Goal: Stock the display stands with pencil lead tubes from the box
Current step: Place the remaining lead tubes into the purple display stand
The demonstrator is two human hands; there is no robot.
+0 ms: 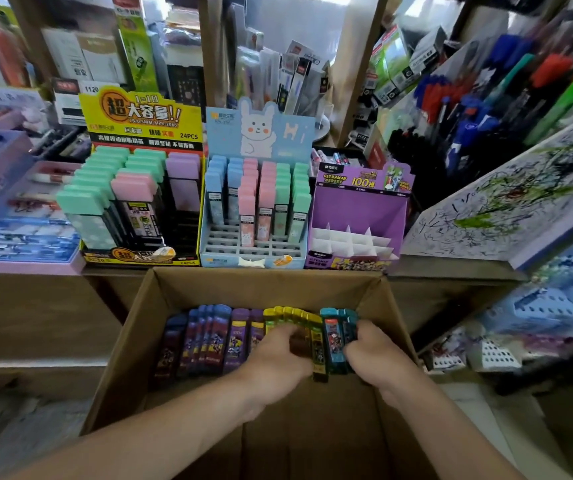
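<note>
An open cardboard box point(132, 344) sits in front of me with a row of pencil lead tubes standing along its far side: blue and purple ones point(209, 337), yellow ones point(299, 317) and teal ones point(335, 336). My left hand point(278, 355) is curled over the yellow tubes. My right hand point(371, 351) grips the teal tubes from the right. Behind the box stands a purple display stand point(357, 209) whose white dividers hold nothing. Left of it are a blue rabbit stand point(254, 251) and a yellow stand point(139, 116), both partly filled with pastel tubes.
Wooden shelves behind the stands are crowded with stationery. A rack of pens point(486, 109) rises at the right, next to a scribbled test pad point(506, 202). Purple trays of goods point(18, 216) lie at the left. A brown counter edge point(36, 306) flanks the box.
</note>
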